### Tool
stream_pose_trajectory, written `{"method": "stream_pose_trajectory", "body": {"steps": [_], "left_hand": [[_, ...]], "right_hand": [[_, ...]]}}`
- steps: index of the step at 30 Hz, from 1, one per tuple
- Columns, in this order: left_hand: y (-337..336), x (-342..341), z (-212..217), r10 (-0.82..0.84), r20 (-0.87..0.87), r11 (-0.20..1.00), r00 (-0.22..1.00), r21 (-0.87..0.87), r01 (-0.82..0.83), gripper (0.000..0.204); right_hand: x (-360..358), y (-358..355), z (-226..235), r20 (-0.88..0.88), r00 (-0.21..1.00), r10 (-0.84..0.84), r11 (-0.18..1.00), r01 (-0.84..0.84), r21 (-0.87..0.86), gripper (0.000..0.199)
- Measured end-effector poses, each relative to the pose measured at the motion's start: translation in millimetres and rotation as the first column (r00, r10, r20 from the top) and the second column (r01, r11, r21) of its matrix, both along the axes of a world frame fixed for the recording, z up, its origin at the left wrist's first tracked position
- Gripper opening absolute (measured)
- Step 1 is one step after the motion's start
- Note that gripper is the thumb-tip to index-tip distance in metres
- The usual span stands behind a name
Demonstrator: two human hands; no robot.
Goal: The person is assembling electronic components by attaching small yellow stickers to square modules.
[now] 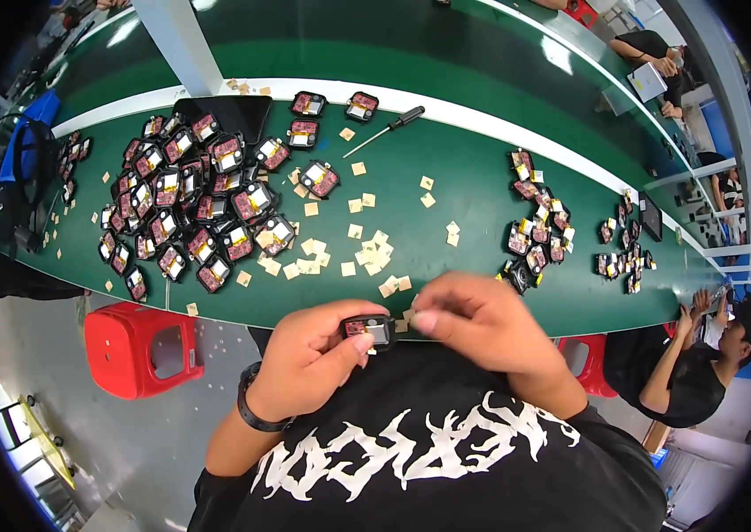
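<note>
A small black device housing with a red circuit board and a silvery block inside is gripped between the thumb and fingers of my left hand, near the table's front edge. My right hand is just right of the housing, thumb and fingertips pinched together and slightly blurred. Whatever those fingertips hold is too small to make out. Small beige paper squares lie right beyond my hands. To the left, many similar housings form a large heap.
A screwdriver lies at the back of the green table. Two smaller groups of housings, a nearer group and a farther group, sit rightward. A red stool stands at left. Another person works at far right.
</note>
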State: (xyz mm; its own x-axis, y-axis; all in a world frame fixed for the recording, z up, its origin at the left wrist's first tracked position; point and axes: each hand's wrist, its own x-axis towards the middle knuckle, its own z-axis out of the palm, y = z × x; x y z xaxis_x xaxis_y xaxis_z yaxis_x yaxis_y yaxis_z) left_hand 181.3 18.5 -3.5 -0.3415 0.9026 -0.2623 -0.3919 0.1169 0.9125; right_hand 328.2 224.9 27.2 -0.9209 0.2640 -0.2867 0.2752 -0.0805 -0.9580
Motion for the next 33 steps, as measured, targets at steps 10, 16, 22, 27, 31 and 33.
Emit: {"method": "stream_pose_trajectory", "body": {"steps": [10,16,22,27,31,33], "left_hand": [[-19,-54,6,0.404,-0.525,0.894,0.750,0.054,-0.444,0.026],[-26,-98,17,0.427,-0.847,0.737,0.315,0.124,-0.665,0.025],[-32,-175,35,0.281,-0.957,0.673,0.067,0.147,-0.725,0.019],[-31,-226,21,-0.023,-1.000,0.657,-0.003,-0.013,-0.754,0.034],[-14,-184,47,-0.208,-0.954,0.477,-0.216,0.094,-0.874,0.045],[3,-147,46,-0.018,-0.957,0.598,-0.290,0.222,-0.770,0.045]], "right_hand": [[-17,136,-19,-0.130,0.822,-0.554,0.093,0.216,0.972,0.050],[-32,164,-30,0.075,0.888,-0.455,0.208,0.024,0.978,0.042],[-38,147,-27,0.040,0.958,-0.284,0.315,0.054,0.948,0.034],[-43,139,-27,0.021,0.974,-0.224,0.346,0.059,0.936,0.034],[-38,121,-21,-0.024,0.992,-0.124,0.511,0.085,0.855,0.028],[-33,102,-12,-0.058,0.993,-0.099,0.609,0.106,0.786,0.020]]}}
